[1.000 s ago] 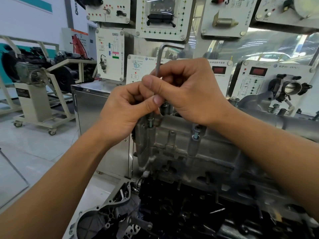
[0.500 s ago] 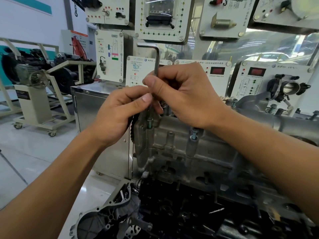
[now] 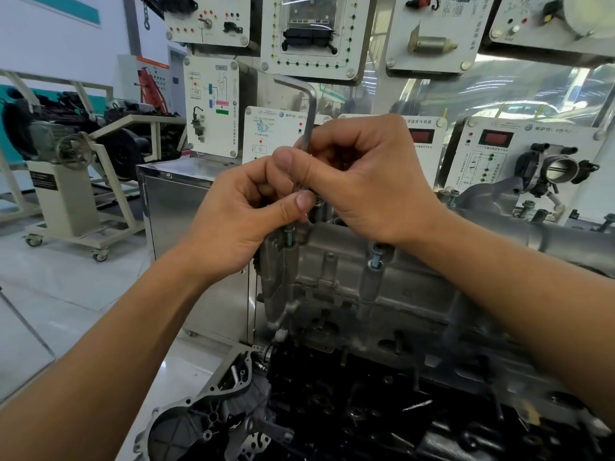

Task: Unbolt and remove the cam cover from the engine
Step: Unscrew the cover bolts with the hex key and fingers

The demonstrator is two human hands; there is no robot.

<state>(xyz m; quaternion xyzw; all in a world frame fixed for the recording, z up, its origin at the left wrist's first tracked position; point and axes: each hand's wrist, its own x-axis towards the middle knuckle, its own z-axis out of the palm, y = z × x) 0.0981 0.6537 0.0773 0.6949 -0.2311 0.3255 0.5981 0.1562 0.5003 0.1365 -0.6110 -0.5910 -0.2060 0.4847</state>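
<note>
My left hand (image 3: 233, 227) and right hand (image 3: 366, 188) both pinch the grey L-shaped steel hex key (image 3: 311, 121); tilting it could round the hidden bolt beneath my fingers.

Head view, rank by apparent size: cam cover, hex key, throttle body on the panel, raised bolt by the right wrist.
1. cam cover
2. throttle body
3. hex key, partly hidden, so its ranking against the throttle body is unsure
4. raised bolt

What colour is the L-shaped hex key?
The hex key is silver-grey metal; head view.
</note>
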